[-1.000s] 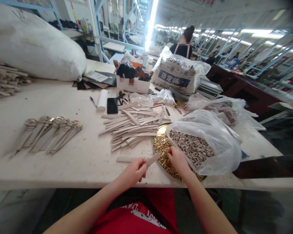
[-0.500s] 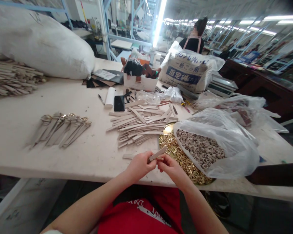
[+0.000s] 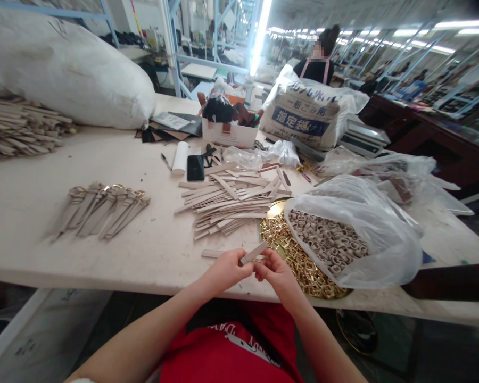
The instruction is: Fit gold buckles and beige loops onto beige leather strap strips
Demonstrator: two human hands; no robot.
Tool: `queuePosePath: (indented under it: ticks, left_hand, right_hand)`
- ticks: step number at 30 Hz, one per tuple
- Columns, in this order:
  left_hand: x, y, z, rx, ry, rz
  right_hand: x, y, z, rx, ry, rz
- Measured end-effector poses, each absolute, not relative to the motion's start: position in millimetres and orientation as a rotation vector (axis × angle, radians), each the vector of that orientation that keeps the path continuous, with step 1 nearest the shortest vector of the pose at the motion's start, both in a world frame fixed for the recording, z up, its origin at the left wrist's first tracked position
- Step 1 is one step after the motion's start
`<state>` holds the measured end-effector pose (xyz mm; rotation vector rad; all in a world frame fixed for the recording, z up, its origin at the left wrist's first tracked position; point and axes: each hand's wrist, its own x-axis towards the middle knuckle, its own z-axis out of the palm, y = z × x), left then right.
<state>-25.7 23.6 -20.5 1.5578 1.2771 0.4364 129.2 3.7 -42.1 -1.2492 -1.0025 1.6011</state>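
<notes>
In the head view, the left hand [image 3: 228,270] grips a flat beige strip [image 3: 256,252] between thumb and fingers, with one end poking out toward the right hand [image 3: 279,272]. The right hand pinches what looks like a tiny gold metal piece [image 3: 257,260], mostly hidden by the fingertips, close by the strip. I think the job right now is to bring the strip and the gold bit together. To do that well, the left hand should hold the strip firm, near the spot being worked on, so it does not bend or twist. The right hand should use just the tips of its fingers, as a bit that small could slip and drop. Lining both up straight first, then pushing softly, would be kinder than forcing it. Both hands are near the table [image 3: 151,260] edge, so working a little farther in would help catch a dropped bit. One loose strip [image 3: 209,254] lies just beside the left hand. Next to the right hand is a round gold tray [image 3: 278,206] full of gold buckles [image 3: 309,270], with an open plastic bag [image 3: 387,260] of little beige loops [image 3: 329,244] resting partly over it. Past the hands is a messy strip pile [image 3: 227,205], and well to the left lie strips with gold metal ends [image 3: 104,208].
</notes>
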Motion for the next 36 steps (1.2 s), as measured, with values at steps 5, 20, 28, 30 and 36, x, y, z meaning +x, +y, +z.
queuePosePath:
  ticks: [5, 20, 28, 30, 36]
  left_hand:
    - [-34.9, 21.3, -19.1, 1.544, 1.18, 0.464]
    - [-33.3, 9.1, -15.8, 1.61, 1.103, 0.449]
    - [-33.5, 8.6, -27.4, 1.304, 1.011, 0.433]
    - [-35.8, 8.5, -31.3, 1.256, 0.986, 0.426]
    - [-41.5, 10.2, -32.3, 1.253, 0.99, 0.403]
  right_hand:
    - [133.2, -0.7, -45.3, -1.255, -0.703, 1.645]
    - [107.7, -18.7, -49.0, -1.224, -0.604, 1.516]
    - [109.6, -23.5, -44.7, -1.259, -0.779, 1.474]
    - [111.4, -22.8, -44.7, -1.276, -0.793, 1.498]
    - [111.7, -21.0, -42.2, -1.19, -0.713, 1.691]
